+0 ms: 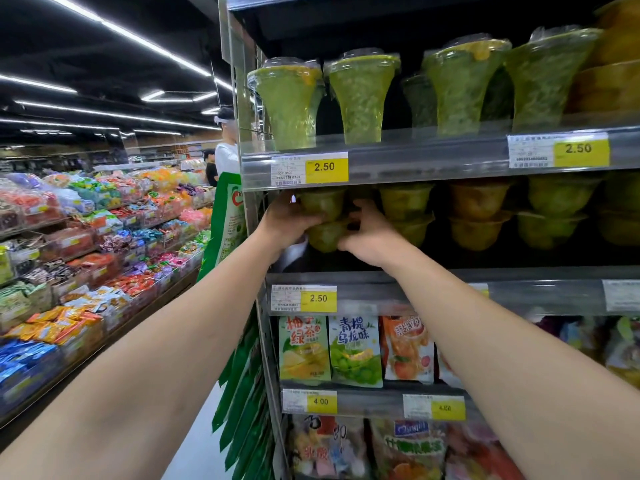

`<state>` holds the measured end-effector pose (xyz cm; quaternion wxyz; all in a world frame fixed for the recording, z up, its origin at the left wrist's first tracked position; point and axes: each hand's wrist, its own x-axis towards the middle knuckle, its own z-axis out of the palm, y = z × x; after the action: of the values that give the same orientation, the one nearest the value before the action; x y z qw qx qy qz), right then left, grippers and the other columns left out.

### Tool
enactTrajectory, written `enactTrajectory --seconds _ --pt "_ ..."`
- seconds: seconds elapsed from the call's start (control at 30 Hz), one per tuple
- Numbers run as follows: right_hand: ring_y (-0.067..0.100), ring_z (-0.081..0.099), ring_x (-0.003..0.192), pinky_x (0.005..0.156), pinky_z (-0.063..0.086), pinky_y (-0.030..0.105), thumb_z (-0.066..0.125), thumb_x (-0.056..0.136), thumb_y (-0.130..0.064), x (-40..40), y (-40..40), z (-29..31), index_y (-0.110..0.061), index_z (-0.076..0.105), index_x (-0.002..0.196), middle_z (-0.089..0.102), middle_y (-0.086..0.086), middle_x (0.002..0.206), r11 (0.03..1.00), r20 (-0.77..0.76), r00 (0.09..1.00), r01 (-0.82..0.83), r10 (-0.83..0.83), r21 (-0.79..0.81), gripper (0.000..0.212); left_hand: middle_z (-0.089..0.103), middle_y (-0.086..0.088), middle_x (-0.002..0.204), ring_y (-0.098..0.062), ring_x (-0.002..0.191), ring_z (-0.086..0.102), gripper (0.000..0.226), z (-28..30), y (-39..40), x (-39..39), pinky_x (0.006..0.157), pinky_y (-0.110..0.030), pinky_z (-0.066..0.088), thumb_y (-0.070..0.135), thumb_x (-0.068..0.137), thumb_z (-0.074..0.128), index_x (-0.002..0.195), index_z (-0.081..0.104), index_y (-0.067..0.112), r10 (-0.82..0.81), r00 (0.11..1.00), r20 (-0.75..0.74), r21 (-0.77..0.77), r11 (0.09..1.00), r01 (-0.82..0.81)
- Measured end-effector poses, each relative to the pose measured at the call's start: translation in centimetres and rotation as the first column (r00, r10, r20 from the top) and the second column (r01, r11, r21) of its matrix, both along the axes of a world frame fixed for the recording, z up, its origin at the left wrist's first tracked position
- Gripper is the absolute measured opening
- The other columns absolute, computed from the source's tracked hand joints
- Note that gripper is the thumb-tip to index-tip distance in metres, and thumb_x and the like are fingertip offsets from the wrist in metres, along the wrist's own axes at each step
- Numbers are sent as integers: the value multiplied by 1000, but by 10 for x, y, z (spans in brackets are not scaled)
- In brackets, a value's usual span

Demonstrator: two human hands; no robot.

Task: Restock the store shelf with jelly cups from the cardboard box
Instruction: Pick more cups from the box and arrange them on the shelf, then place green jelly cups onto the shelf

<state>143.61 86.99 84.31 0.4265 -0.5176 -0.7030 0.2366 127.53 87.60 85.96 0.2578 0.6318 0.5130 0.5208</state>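
Green, round, see-through plastic jelly cups (323, 220), two stacked, gripped from both sides: left hand (285, 221) fingers curled, right hand (372, 237) fingers curled, on shiny metal shelf (519, 282).

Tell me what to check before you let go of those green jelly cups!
1. Both hands on the stack: the left hand and right hand hold the two stacked green plastic jelly cups from either side: ok.
2. Stack set down on the grey metal shelf board: hidden behind the hands: cannot tell.
3. Top cup clears the shelf edge above with the yellow 2.50 price tag: ok.
4. Stack apart from the neighbouring yellow-green cups: a dark gap shows: ok.
5. Stack upright: looks straight, but fingers cover part: cannot tell.
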Motion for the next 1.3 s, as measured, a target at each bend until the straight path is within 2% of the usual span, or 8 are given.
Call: enactTrajectory --seconds 0.13,0.2,0.33,0.5,0.63,0.77,1.1,1.3 --pt "27 54 122 104 47 44 74 64 -48 0 -11 1 -17 25 151 49 7 142 999 75 997 8 -11 47 105 70 -4 119 -20 109 67 85 -5 7 -4 96 -39 54 39 54 85 130 55 16 65 998 2 48 997 -65" --pt "28 55 120 103 47 43 73 68 -46 5 -19 -1 -17 29 148 51 9 138 994 117 992 25 -38 108 96 70 -2 121 -19 111 66 94 -14 19 -10 99 -43 53 52 48 79 132 54 18 92 995 -29 65 994 -90" --pt "29 52 123 101 44 35 69 84 -24 26 -45 -6 -16 37 145 52 11 138 982 213 975 16 -56 189 70 71 4 119 -21 111 66 79 -13 -9 -2 98 -44 53 55 55 73 127 58 29 178 978 -107 69 983 -172" --pt "27 46 131 104 42 37 62 87 -25 60 -89 -13 -19 41 143 48 5 144 971 328 941 6 -87 241 60 70 0 114 -25 107 65 56 -11 -74 29 95 -41 52 43 71 74 122 63 23 288 945 -153 48 958 -284" --pt "24 46 131 103 43 40 58 90 -26 98 -126 -23 -19 43 142 46 3 143 966 351 932 -3 -92 260 55 61 2 135 -16 119 59 78 -26 -124 68 106 -39 47 50 73 70 142 52 19 294 940 -172 41 956 -292" --pt "26 49 124 98 45 40 58 87 -27 147 -166 -43 -19 46 138 49 4 134 976 393 917 -25 -63 214 53 57 1 140 -16 119 59 65 -52 -178 121 105 -37 47 34 88 72 145 48 18 262 950 -169 -32 962 -271" --pt "23 44 131 100 44 38 59 95 -34 257 -267 -138 -19 38 146 40 2 146 996 483 872 -55 84 -74 57 55 15 137 -8 121 57 57 -165 -297 229 85 -22 49 40 92 68 145 49 28 77 962 -263 -289 945 -154" --pt "24 44 132 101 45 39 58 95 -35 297 -316 -240 -18 35 149 38 3 148 947 497 850 -10 177 -321 61 57 7 140 -14 126 55 56 -267 -346 264 104 -41 49 42 90 69 142 51 30 -77 958 -278 -500 863 -76"
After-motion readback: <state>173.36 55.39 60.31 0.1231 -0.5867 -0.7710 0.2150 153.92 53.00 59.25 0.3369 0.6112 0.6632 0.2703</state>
